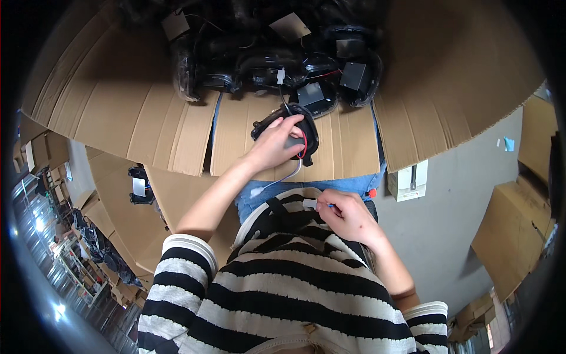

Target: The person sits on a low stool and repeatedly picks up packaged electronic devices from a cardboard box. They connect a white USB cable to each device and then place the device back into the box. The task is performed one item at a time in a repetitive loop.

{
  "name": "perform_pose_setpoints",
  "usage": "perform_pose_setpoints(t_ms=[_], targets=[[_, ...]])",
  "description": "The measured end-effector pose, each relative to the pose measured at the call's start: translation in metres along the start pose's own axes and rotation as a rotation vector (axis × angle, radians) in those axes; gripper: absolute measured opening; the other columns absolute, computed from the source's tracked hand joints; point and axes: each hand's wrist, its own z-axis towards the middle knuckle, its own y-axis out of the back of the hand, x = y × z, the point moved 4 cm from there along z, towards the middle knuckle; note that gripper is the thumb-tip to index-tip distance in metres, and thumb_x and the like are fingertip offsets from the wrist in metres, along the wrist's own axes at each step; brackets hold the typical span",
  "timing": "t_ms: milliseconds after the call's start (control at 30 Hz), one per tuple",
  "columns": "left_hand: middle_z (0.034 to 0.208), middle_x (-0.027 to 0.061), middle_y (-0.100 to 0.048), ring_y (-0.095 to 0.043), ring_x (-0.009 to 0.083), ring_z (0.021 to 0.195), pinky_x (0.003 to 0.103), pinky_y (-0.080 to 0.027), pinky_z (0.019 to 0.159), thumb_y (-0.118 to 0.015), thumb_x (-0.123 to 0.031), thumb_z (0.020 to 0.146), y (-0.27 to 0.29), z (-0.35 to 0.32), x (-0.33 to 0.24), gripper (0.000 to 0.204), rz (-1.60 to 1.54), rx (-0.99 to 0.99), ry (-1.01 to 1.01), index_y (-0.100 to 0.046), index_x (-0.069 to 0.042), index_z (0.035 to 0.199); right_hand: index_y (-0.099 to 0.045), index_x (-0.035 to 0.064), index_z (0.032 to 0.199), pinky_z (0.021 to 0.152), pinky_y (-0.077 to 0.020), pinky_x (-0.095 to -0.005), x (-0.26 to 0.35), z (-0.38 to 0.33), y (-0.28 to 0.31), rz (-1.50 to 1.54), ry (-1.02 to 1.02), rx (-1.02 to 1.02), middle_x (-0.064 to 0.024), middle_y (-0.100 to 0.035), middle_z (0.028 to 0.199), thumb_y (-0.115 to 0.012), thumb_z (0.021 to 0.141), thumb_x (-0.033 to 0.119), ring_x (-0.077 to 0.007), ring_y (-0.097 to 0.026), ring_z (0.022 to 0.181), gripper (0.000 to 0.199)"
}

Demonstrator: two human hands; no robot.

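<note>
My left hand (276,143) grips a black round plastic housing (308,131) that rests on a cardboard sheet (348,147) over my lap. Red and grey wires (293,171) run from the housing down toward my body. My right hand (348,215) is close to my chest and pinches a small white connector (309,203) at the end of those wires. My striped black-and-white top fills the lower part of the view.
A pile of several black housings with wires and grey tags (277,53) lies on the cardboard ahead. Big cardboard flaps (460,71) spread left and right. A small white box (408,182) and brown cartons (513,236) stand on the grey floor at right. Another black part (140,186) lies at left.
</note>
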Motion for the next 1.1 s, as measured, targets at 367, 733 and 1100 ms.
perform_pose_setpoints(t_ms=[367,733,1100], targets=[[0.085,0.0092,-0.058,-0.055,0.0121,0.079,0.023,-0.044,0.071,-0.058,-0.005,0.078,-0.029,-0.009,0.014,0.036,-0.771,-0.288,0.398,-0.040,0.004,0.108,-0.053,-0.0016,0.075,0.042,-0.0332,-0.0254,-0.007,-0.012,0.003,-0.014,0.005,-0.070,-0.0092,-0.053,0.060,-0.049,0.077,0.004,-0.0143,-0.046,0.045,0.007],[0.087,0.0038,-0.056,-0.050,0.0177,0.096,0.037,-0.029,0.095,-0.049,-0.017,0.075,-0.028,-0.037,-0.027,0.018,0.801,0.321,-0.607,-0.057,-0.007,0.088,-0.053,-0.0011,0.075,0.045,-0.0371,-0.0269,-0.011,-0.022,-0.001,-0.050,0.015,-0.064,-0.0096,-0.054,0.062,-0.050,0.076,0.004,-0.0181,-0.050,0.049,0.006],[0.072,0.0047,-0.055,-0.055,0.0194,0.075,0.035,-0.040,0.077,-0.049,-0.013,0.075,-0.033,-0.006,-0.016,0.010,0.585,0.426,-0.431,-0.058,-0.008,0.072,-0.053,-0.0004,0.075,0.052,-0.0424,-0.0353,-0.008,-0.035,0.006,-0.124,-0.092,-0.044,-0.0151,-0.056,0.068,-0.052,0.074,0.006,-0.0302,-0.055,0.058,0.007]])
